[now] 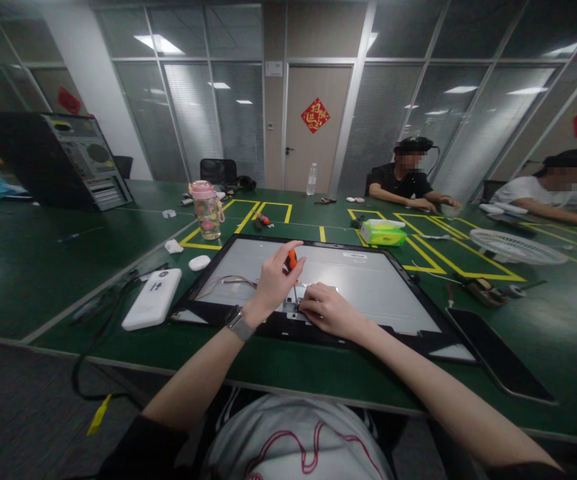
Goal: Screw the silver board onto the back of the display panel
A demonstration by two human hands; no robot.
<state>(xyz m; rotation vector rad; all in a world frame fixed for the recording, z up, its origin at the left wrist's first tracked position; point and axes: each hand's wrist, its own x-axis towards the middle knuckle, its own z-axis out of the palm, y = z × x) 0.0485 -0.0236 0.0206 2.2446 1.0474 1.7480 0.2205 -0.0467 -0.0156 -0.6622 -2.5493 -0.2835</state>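
Observation:
A flat display panel [363, 287] with a black frame and silver-grey back lies on the green table. My left hand [274, 281], with a watch on the wrist, grips an orange and black screwdriver [292, 259]. The screwdriver stands nearly upright, its shaft pointing down at a small metal bracket [291, 308] near the panel's front edge. My right hand [327, 307] rests beside the shaft's lower end with its fingers curled at the bracket; what they pinch, if anything, is hidden. Thin cables [233, 280] run across the panel left of my hands.
A white power bank [152, 299], a pink-lidded bottle [207, 212] and a computer case [76, 160] stand left. A green tissue pack [382, 233], a white basket [516, 247] and a black slab [499, 353] lie right. Two people sit across at the right.

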